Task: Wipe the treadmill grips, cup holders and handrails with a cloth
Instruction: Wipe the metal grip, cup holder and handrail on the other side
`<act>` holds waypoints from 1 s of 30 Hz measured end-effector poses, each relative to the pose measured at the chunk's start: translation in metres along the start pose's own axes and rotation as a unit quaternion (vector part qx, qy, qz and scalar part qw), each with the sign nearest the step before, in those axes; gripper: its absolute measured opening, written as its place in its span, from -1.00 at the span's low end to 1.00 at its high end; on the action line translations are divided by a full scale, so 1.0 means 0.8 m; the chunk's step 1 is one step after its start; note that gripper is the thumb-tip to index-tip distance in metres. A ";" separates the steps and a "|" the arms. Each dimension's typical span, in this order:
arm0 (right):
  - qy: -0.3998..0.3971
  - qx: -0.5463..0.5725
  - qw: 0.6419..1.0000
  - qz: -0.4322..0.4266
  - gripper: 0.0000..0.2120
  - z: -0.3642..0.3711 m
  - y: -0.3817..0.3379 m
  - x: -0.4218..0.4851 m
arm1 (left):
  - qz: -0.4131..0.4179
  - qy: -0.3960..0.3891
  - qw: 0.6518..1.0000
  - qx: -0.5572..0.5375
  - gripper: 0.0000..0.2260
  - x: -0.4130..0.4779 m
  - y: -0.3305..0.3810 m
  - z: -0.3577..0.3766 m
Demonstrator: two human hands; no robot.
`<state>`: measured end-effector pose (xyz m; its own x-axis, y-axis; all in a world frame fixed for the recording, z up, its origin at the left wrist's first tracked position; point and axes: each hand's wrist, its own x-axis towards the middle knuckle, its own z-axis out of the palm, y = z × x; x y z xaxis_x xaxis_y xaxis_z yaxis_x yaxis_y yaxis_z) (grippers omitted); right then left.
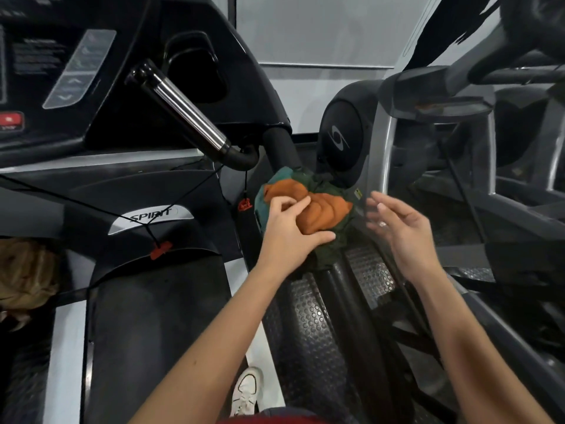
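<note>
Cloth (318,209) sat bunched on the handrail (279,146), under our left hand (286,237), whose curled fingers (298,205) pinched its orange folds; our right hand (400,231) hovered spread just beside, apart from it.

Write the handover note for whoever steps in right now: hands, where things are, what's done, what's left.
Left hand: grips the bunched cloth (orange, teal, dark green), which sits on the black handrail.
Right hand: open, beside the cloth, holds nothing.
Chrome grip and cup holder: up and left of the cloth, neither hand on them.
Done: this frame does not show which parts are already wiped.
Left: probably safest to treat the grip, cup holder and rest of the handrail as due.
</note>
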<state>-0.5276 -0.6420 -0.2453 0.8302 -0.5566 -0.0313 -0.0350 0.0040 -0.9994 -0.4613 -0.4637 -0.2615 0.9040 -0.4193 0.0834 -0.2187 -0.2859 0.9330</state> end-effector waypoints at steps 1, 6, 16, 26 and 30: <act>-0.012 -0.030 0.999 -0.029 -0.78 0.003 -0.006 0.001 | 0.002 -0.025 1.000 -0.005 -0.29 0.001 0.003 -0.004; -0.214 -0.208 0.952 -0.067 -0.61 0.030 -0.016 -0.003 | -0.020 -0.081 0.989 -0.121 -0.24 -0.012 -0.018 -0.023; -0.302 -0.380 0.864 -0.132 -0.38 0.055 -0.013 0.032 | 0.025 0.036 0.998 -0.038 -0.41 0.013 -0.044 -0.017; -0.212 -0.407 0.873 -0.162 -0.73 0.034 -0.010 0.000 | 0.018 0.094 0.981 -0.172 -0.49 -0.017 -0.052 0.003; -0.264 -0.491 0.816 -0.154 -0.43 0.054 -0.016 -0.001 | 0.040 0.063 0.989 -0.124 -0.49 -0.007 -0.055 0.004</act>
<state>-0.5040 -0.6059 -0.2332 0.9986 0.0306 -0.0421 0.0070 -0.8806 -0.4737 -0.4581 -0.4515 -0.3041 0.9296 -0.3162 0.1894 -0.2090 -0.0291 0.9775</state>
